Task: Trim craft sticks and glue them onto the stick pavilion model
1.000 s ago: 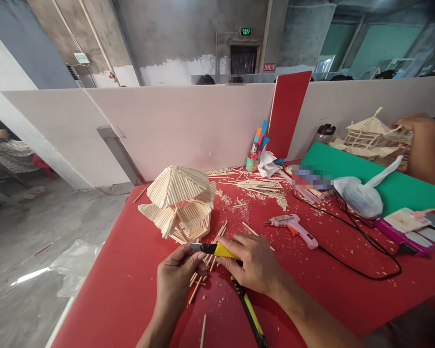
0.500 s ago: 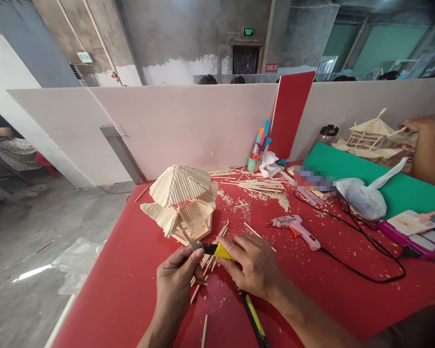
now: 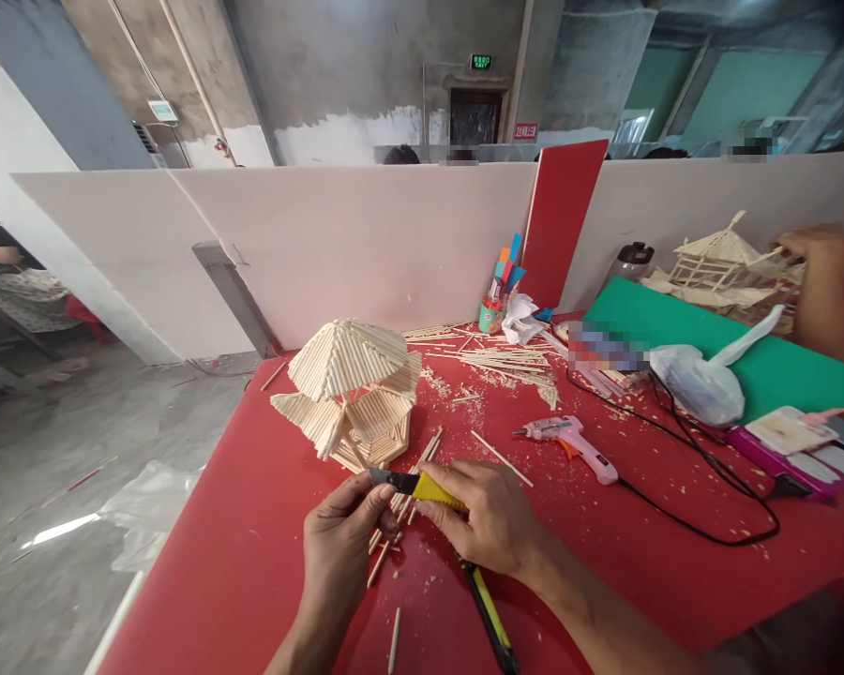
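My right hand (image 3: pixel 489 516) is closed round the yellow handle of a utility knife (image 3: pixel 440 489), its blade pointing left. The blade meets the fingertips of my left hand (image 3: pixel 344 534), which pinch a thin wooden stick (image 3: pixel 360 457); most of that stick is hidden by the fingers. Just beyond stands a model pavilion (image 3: pixel 348 361) built of wooden sticks, with two tiers of roof and a ringed base. Loose sticks (image 3: pixel 376 567) lie beneath my hands on the red table (image 3: pixel 253 534). Under my right wrist is a long black-and-yellow tool (image 3: pixel 490 609).
A pink glue gun (image 3: pixel 569 441) with a black cord lies to the right. Behind are more sticks (image 3: pixel 503 358), shavings, and a green cup (image 3: pixel 490 317) of tools. A green board (image 3: pixel 675 323), plastic bag (image 3: pixel 700 380) and purple power strip (image 3: pixel 780 464) sit right, near another person's hand (image 3: pixel 820 244).
The knife blade has shifted slightly at my left fingertips, and more of it shows now. Both hands keep their hold; the view has moved a little.
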`<state>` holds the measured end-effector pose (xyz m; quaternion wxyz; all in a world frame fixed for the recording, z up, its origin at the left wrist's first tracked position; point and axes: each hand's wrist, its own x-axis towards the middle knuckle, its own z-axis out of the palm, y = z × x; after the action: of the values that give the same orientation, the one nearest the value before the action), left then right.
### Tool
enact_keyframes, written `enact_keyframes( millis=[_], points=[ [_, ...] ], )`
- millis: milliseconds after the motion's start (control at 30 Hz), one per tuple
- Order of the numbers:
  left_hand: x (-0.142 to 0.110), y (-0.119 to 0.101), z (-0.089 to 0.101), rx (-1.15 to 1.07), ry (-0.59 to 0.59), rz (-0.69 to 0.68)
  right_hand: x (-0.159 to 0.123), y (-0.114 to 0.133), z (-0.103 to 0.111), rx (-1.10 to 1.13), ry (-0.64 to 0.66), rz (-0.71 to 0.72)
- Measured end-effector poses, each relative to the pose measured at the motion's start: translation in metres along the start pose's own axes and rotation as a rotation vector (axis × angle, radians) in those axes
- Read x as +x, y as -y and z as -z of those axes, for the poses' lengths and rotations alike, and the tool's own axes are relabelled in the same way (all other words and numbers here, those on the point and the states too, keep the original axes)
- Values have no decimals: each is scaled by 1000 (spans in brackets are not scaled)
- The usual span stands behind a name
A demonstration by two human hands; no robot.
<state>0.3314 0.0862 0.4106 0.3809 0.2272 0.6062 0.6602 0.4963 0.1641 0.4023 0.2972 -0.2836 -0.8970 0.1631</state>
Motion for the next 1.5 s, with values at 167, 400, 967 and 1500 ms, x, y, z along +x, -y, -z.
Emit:
enact_keyframes(
  millis=[167, 400, 967, 1500],
  points=[
    [-1, -2, -1, 45, -28, -81, -1, -2, -4, -92, -85, 78],
    [0, 0, -3, -4, -30, 6, 0, 1, -2, -20, -41, 31],
    [4, 5, 4, -31, -13, -10, 1, 5, 1, 126, 14, -34],
    [6, 7, 0, -99, 67, 96, 2, 0, -3, 87, -54, -139]
  ],
)
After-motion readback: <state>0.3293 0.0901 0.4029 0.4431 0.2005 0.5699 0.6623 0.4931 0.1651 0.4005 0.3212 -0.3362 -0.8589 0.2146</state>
